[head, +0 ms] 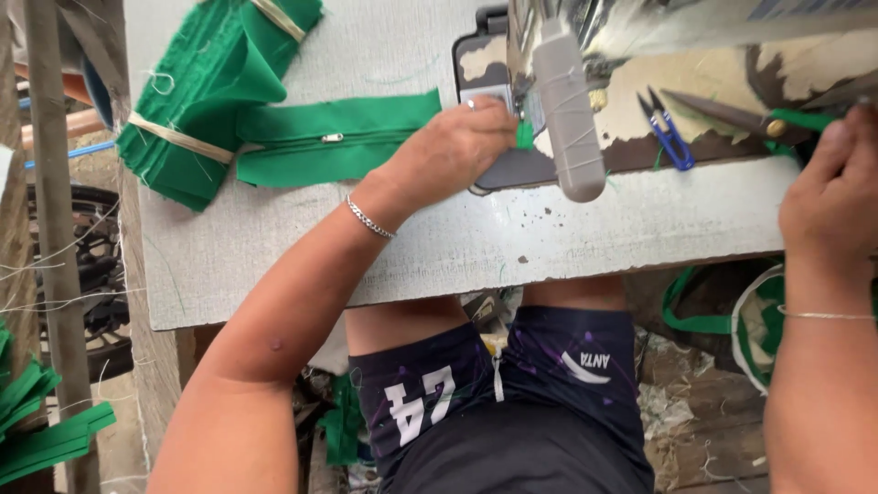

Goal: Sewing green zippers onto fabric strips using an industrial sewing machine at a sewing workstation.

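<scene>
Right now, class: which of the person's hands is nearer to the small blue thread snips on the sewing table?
Right. The right hand is just beyond the blue thread snips, by the green-handled scissors. The left hand is farther off, past the machine's grey arm.

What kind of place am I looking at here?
Likely a small sewing workshop. The left hand holds green fabric at a sewing machine, tied bundles of green cloth and a green zipper piece lie on the worn table, and thread snips sit nearby.
</scene>
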